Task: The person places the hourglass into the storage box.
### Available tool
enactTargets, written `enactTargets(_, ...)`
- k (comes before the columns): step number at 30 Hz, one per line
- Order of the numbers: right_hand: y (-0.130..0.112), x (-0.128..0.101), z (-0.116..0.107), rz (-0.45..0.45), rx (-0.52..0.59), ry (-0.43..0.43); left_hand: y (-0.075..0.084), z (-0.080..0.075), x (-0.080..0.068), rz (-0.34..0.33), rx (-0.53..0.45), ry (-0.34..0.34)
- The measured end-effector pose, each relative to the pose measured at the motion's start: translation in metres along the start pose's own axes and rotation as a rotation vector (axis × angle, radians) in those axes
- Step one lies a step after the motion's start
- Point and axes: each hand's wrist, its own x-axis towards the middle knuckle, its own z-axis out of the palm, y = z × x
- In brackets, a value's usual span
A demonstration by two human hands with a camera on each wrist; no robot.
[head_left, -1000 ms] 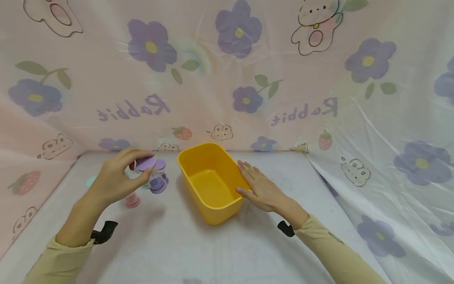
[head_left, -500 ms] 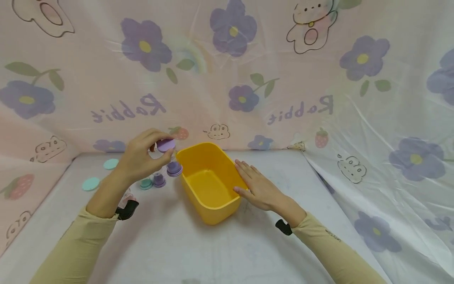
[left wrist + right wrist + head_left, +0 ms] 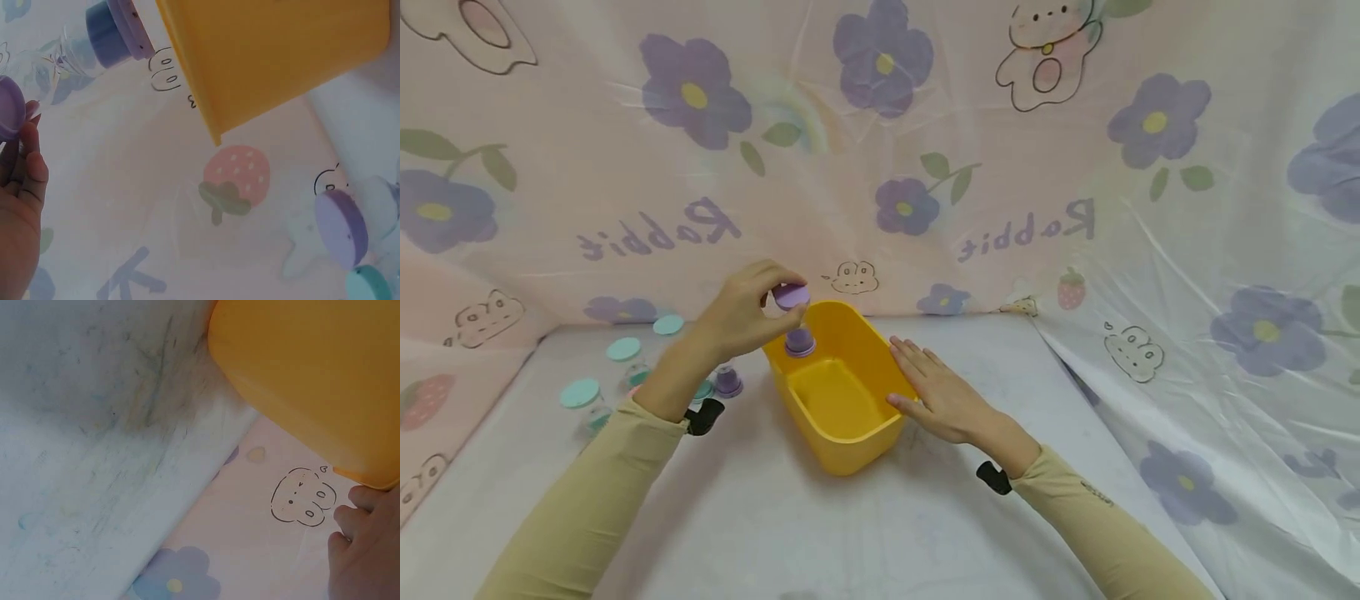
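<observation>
Nearest the camera, in the lower half of the head view, two beige sleeves reach in over the white table (image 3: 865,533). The right hand (image 3: 942,400) lies right of centre with its fingers straight and together, pressed flat against the right wall of the yellow tub (image 3: 838,433); it grips nothing and only steadies the tub. If that hand eases off, the light tub could slide on the smooth cover.

Just beyond, at the centre of the frame, the left hand (image 3: 747,312) pinches the purple cap (image 3: 791,296) of a small clear bottle (image 3: 800,337) between thumb and fingertips. The bottle hangs above the tub's far left corner, its purple base right at the rim. The hold is only on the cap, so a loose cap or a slipping fingertip could drop the bottle outside the wall, or it could clip the rim and tip.

Farther left sit more small bottles with teal lids (image 3: 580,393) and purple ones (image 3: 727,382); the left sleeve passes close above them and could knock them over. The flowered curtain (image 3: 880,150) fills the background.
</observation>
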Motion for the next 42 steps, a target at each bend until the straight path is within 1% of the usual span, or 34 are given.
enactTargets(3, 0.000, 0.000, 0.000, 0.002, -0.003, -0.003, -0.004, 0.008, 0.005, -0.018, -0.004, -0.048)
enactTargets(7, 0.000, 0.001, 0.000, 0.007, -0.006, -0.008, -0.010, 0.018, 0.007, -0.066, -0.008, -0.118)
enactTargets(14, -0.001, 0.001, 0.000, 0.017, -0.014, -0.017, -0.021, 0.036, 0.005, -0.161, -0.015, -0.257)
enactTargets(18, -0.001, 0.001, 0.000, 0.015, -0.019, -0.019, -0.027, 0.043, 0.005, -0.200, 0.009, -0.330)
enactTargets(25, -0.001, 0.002, -0.001, 0.014, -0.026, -0.020, -0.034, 0.054, 0.008, -0.190, 0.087, -0.407)
enactTargets(31, -0.001, 0.002, -0.001, 0.009, -0.024, -0.015, -0.041, 0.065, 0.014, -0.187, 0.109, -0.481)
enactTargets(36, 0.000, 0.002, -0.001, 0.009, -0.023, -0.017, -0.045, 0.074, 0.017, -0.191, 0.112, -0.504)
enactTargets(42, 0.000, 0.002, -0.001, 0.005, -0.024, -0.016, -0.048, 0.080, 0.018, -0.212, 0.114, -0.528)
